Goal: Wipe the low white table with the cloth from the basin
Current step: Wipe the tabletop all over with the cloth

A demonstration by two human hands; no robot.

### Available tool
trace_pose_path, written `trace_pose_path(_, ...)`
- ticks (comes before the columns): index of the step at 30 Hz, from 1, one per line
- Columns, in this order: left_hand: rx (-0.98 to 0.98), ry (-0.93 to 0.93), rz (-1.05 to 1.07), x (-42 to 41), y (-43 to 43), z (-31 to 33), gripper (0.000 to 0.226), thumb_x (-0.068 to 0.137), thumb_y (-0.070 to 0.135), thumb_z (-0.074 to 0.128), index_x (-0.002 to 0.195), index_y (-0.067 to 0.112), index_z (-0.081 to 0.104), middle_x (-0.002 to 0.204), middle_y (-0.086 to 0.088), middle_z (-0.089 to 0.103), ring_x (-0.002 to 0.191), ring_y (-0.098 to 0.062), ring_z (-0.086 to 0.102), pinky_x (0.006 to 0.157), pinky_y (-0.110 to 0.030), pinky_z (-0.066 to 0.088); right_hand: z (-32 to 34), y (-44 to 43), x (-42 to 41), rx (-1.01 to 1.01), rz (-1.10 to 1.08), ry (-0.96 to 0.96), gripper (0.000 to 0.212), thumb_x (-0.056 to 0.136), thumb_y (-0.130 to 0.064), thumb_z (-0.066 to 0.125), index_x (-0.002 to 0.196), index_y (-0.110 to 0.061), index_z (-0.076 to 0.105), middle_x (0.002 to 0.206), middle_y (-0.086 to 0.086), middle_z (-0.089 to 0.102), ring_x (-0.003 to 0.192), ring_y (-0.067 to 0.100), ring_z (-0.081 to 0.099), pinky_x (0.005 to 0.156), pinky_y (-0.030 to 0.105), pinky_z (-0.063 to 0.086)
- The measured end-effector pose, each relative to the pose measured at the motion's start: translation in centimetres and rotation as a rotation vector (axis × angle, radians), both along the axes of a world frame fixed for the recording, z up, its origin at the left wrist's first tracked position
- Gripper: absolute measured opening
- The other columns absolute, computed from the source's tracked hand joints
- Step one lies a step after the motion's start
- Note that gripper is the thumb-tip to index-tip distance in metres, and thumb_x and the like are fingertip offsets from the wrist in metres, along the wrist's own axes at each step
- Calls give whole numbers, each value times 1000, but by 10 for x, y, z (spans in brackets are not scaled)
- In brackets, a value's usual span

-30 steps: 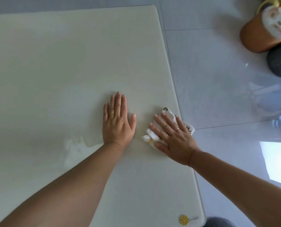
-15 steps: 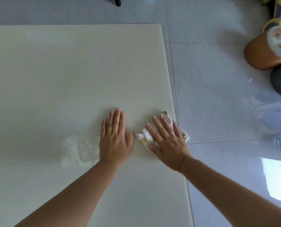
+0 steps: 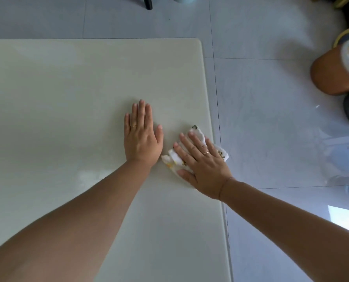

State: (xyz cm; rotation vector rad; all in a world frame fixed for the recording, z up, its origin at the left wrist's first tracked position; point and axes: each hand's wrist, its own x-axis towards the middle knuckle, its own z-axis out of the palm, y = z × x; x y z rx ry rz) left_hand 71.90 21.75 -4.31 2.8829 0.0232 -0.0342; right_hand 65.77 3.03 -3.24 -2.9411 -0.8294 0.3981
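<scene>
1. The cloth (image 3: 197,132) lies bunched on the low white table (image 3: 67,98), at its right edge; one corner appears to overhang the floor (image 3: 261,139).
2. The right hand (image 3: 204,167) presses the cloth flat, fingers straight and spread, gripping nothing.
3. The left hand (image 3: 142,139) rests just beside it, palm down on the bare tabletop, fingers straight and together.
4. Risk: an outward stroke would likely push the cloth off the edge, since no finger curls round it.
5. Risk: the bunched cloth may skip strips, leaving streaks.
</scene>
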Motion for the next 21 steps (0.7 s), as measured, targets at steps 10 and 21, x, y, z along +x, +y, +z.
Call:
trace_pose_path(10, 8, 27, 8, 3, -2, -1, 67, 91, 38, 21, 149, 5, 23, 158, -11, 19, 147, -25, 13, 119, -39, 6, -6, 22, 167, 56, -488, 44, 65, 96, -56, 18, 151, -27, -1, 160, -2, -9, 145, 19, -15, 117, 43, -8)
trace_pose_path(21, 20, 54, 22, 4, -4, 2, 64, 93, 35, 25, 148, 3, 25, 157, -12, 19, 146, -25, 15, 119, -43, 10, -3, 16, 121, -25, -119, 15, 69, 91, -61, 14, 151, -29, 2, 160, -1, -3, 146, 20, -12, 116, 43, -9)
